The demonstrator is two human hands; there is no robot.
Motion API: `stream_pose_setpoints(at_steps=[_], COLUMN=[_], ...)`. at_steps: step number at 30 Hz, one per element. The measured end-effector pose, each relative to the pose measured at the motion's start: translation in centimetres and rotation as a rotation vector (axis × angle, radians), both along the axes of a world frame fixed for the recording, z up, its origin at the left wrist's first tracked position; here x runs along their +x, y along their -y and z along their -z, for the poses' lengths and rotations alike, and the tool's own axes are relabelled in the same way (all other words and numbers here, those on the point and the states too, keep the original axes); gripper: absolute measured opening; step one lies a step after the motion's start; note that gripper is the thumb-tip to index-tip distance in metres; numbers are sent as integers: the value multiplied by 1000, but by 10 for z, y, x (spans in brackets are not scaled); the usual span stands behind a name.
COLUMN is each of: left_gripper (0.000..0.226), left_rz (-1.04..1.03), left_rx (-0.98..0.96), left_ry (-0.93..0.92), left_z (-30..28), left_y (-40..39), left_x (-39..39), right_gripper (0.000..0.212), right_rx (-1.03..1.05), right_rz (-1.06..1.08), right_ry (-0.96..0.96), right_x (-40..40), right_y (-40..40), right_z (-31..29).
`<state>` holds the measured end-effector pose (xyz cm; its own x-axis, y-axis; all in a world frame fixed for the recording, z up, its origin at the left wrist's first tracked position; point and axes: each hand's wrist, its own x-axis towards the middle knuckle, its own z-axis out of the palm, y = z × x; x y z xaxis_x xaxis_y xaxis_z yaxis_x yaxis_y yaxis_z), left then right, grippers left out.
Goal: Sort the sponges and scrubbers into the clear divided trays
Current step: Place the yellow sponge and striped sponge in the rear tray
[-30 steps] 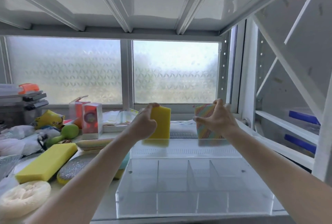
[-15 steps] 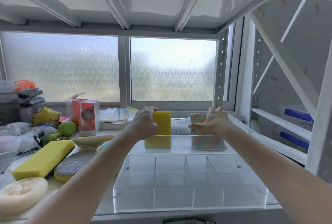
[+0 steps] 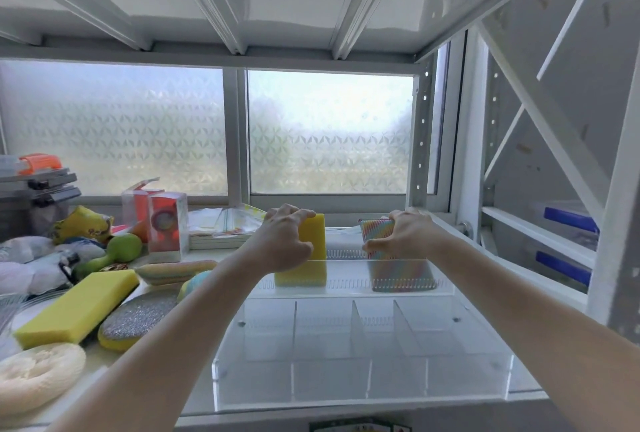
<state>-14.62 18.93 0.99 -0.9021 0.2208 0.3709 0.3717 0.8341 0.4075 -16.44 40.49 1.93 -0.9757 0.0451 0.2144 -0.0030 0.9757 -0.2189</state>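
On the shelf to our left lie the unsorted pieces: a round pale loofah pad (image 3: 36,374), a long yellow sponge (image 3: 78,307), a silver scrubber (image 3: 136,322) with a yellow rim, and a striped sponge (image 3: 175,270) behind them. Further right stand the clear divided trays: the near tray (image 3: 362,383) shows bare compartments between upright dividers, while the far tray (image 3: 349,279) holds two pieces on edge. Our left hand (image 3: 284,242) curls over the top of a yellow sponge (image 3: 308,272) that stands at the left end of that far tray, fingers clasping its upper edge. Our right hand (image 3: 408,234) grips a rainbow-striped scrubber (image 3: 398,275) from above, upright toward the tray's right end. The two pieces sit well apart.
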Motion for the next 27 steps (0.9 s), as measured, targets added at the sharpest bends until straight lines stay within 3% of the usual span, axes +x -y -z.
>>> stream_pose_setpoints(at_steps=[4,7,11,15,21,27], left_gripper=[60,58,67,77,84,88], left_rz=[-8,-15,-67,-176,-375,-561], left_rx=[19,61,119,142,141,-74], left_ry=[3,-57,-154,-191,-79,219], left_z=[1,-3,-21,-25,8,52], left_y=[0,6,39,95,189,229], left_x=[1,5,18,40,71,71], right_gripper=[95,102,92,84,87,91], right_rx=[11,-28,-122,-107,30,285], right_rz=[-15,-69,-260,-491,-748,-671], right_ry=[-13,-124,-366,-445,-276,107], right_x=[3,10,29,52,72,68], right_y=[1,3,33,93,189,234], right_z=[1,-3,-21,-33,-19,4])
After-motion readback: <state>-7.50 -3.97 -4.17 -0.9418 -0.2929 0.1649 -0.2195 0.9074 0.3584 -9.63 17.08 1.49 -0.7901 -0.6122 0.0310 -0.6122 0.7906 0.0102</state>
